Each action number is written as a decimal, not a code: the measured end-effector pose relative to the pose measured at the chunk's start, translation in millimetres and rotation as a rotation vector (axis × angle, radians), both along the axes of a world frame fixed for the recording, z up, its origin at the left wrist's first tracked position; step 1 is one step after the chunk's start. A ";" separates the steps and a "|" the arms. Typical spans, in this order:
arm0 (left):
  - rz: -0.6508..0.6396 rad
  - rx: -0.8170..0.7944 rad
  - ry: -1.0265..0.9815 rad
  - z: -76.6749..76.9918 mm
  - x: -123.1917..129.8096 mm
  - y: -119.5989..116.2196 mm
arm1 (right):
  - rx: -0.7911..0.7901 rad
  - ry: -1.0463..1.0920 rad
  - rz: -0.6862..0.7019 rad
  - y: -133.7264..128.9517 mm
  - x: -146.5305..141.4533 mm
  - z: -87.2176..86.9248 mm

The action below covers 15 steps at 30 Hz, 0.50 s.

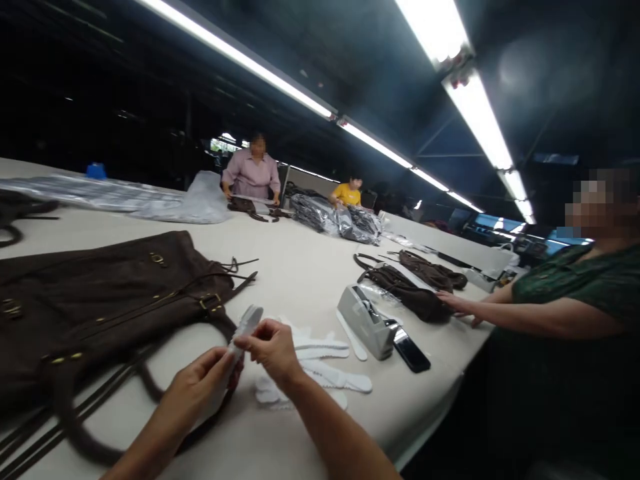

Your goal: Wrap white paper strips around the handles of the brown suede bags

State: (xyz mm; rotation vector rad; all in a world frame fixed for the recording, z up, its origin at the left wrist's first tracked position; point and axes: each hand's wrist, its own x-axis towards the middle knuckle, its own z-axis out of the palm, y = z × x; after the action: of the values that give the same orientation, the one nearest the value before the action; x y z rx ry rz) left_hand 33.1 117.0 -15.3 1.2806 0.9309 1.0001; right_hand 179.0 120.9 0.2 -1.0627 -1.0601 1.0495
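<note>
My left hand (200,383) is closed on a white strip (247,321) with a ragged edge, held up over the table. My right hand (273,343) pinches the same strip near its upper part with thumb and fingers. Just behind and below them runs the handle (83,433) of a large dark brown bag (120,293) with brass-coloured buckles; whether the strip touches this handle I cannot tell. Several similar white strips (345,380) lie in a loose pile beside my right forearm.
Past the pile stand a grey tape dispenser (369,323) and a dark phone (411,348). At right a person's hand (457,303) rests by another brown bag (410,290). Two people work across the table (295,260), near plastic-wrapped goods (357,223).
</note>
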 end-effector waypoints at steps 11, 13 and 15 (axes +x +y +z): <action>0.082 -0.028 0.122 -8.7 1.4 -2.5 | -0.085 0.001 0.072 0.5 -1.6 -18.4; 0.099 -0.005 0.151 -10.0 -1.2 0.2 | -0.082 0.004 0.051 -1.8 -3.1 -17.3; 0.127 0.001 0.173 -10.8 -2.7 1.5 | -0.070 0.033 0.031 -4.6 -4.9 -15.5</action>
State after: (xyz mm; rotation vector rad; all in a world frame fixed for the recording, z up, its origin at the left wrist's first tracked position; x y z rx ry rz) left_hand 30.4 118.5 -26.1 1.3371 1.1564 0.9988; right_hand 174.1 116.3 -15.2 -1.0844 -1.0222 1.1326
